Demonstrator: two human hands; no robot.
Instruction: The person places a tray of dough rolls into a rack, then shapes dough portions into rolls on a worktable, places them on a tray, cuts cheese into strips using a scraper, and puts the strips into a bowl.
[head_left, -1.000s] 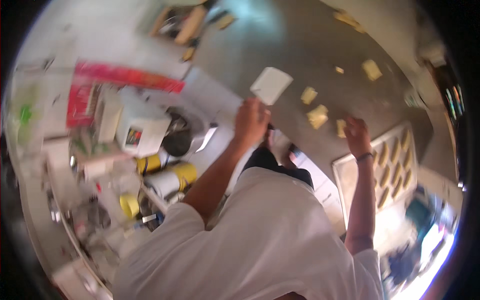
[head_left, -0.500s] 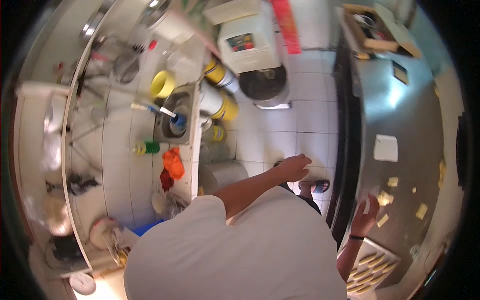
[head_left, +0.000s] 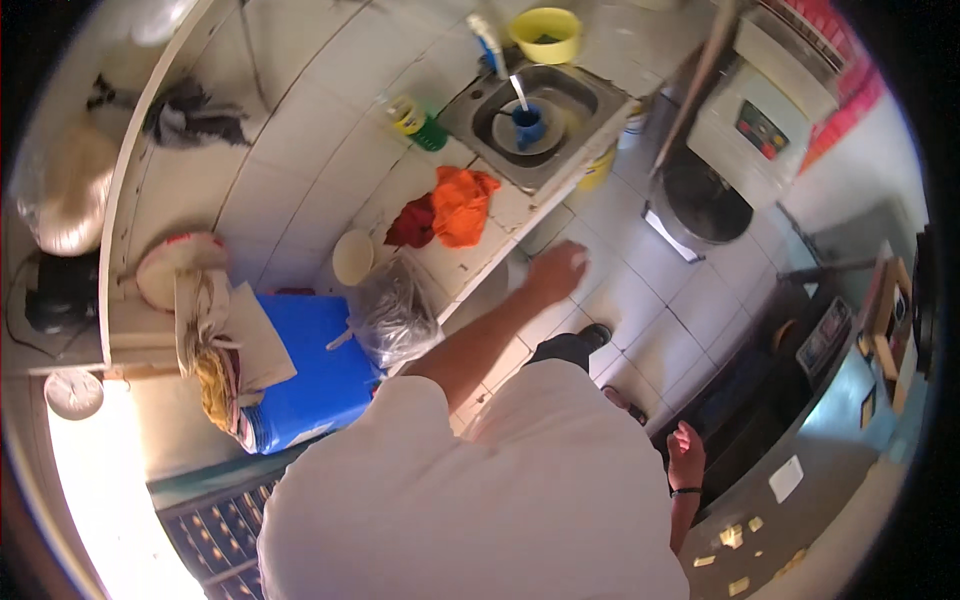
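My left hand (head_left: 557, 268) hangs over the tiled floor beside the sink counter, with loosely bent fingers and nothing visible in it. The orange cloth (head_left: 460, 205) and a dark red cloth (head_left: 410, 225) lie on that counter near it. My right hand (head_left: 686, 452) is by the dark front of the steel table (head_left: 825, 485), fingers slightly bent and apart, empty. On that table are a white card-like piece (head_left: 786, 478) and several pale yellow dough pieces (head_left: 731, 536).
A sink (head_left: 558, 105) holds a blue cup and dish, with a yellow bowl (head_left: 545, 35) behind. A machine (head_left: 760, 130) and dark bucket (head_left: 705, 197) stand ahead on the floor (head_left: 630, 290). A blue container (head_left: 305, 370) and plastic bag (head_left: 395, 310) are at the left.
My view has turned from the steel table toward the sink counter, so the table now sits at the lower right. My left hand has swung over the floor; my right hand stays low by the table.
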